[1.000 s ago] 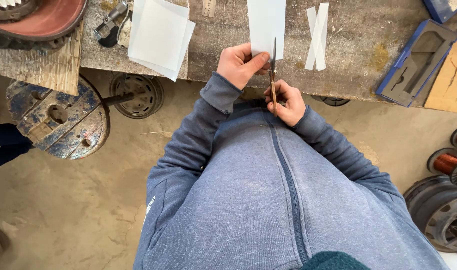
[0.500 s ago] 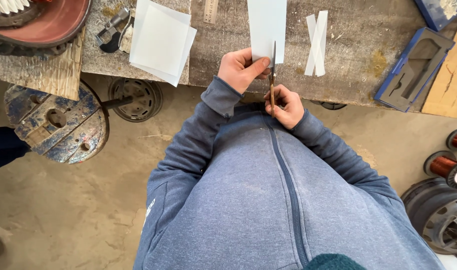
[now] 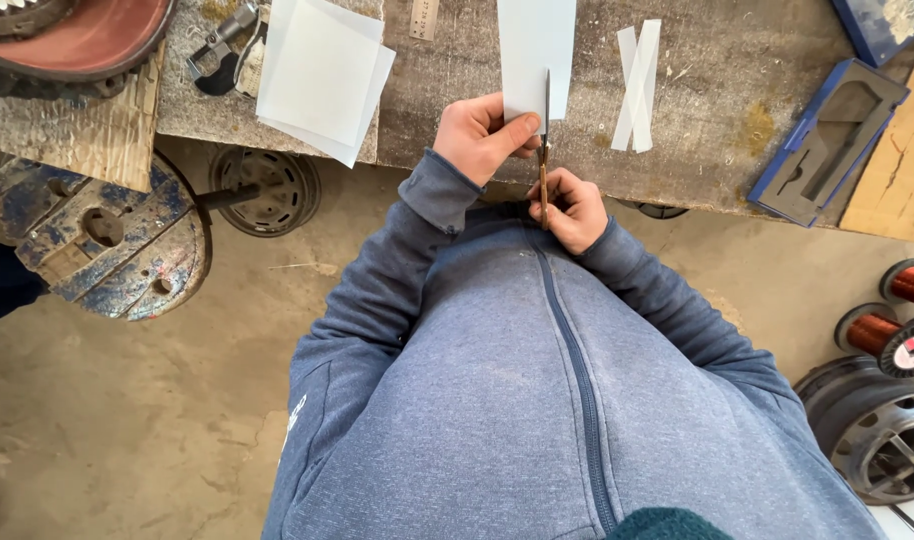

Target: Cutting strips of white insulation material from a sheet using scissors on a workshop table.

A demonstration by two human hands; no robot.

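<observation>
Stood at a rough bench (image 3: 697, 150), looking straight down over a blue zip top. Left hand (image 3: 482, 135) closed on the near edge of a white sheet (image 3: 535, 45), thumb on top and fingers curled under, pinching it flat and taut over the bench edge, likely so the paper would not buckle against the blades. Right hand (image 3: 575, 205) wrapped shut around the handles of scissors (image 3: 545, 130), held low against the chest, blades pointing away and entering the sheet just right of the left thumb. Grip so close to the cut line probably meant to steady a narrow strip. Sheet itself lying on the bench ahead, its near end lifted between the two hands.

Two cut strips (image 3: 637, 85) laid crossed to the right of the sheet, apart from it and out of the blades' way. Stack of square sheets (image 3: 322, 75) overhanging the bench edge to the left, near at hand. Ruler (image 3: 424, 18) at the top edge, partly cut off from view. Open blue case (image 3: 827, 140) with a moulded insert further right. Wooden spool (image 3: 107, 240) and copper wire reels (image 3: 902, 320) down on the floor.
</observation>
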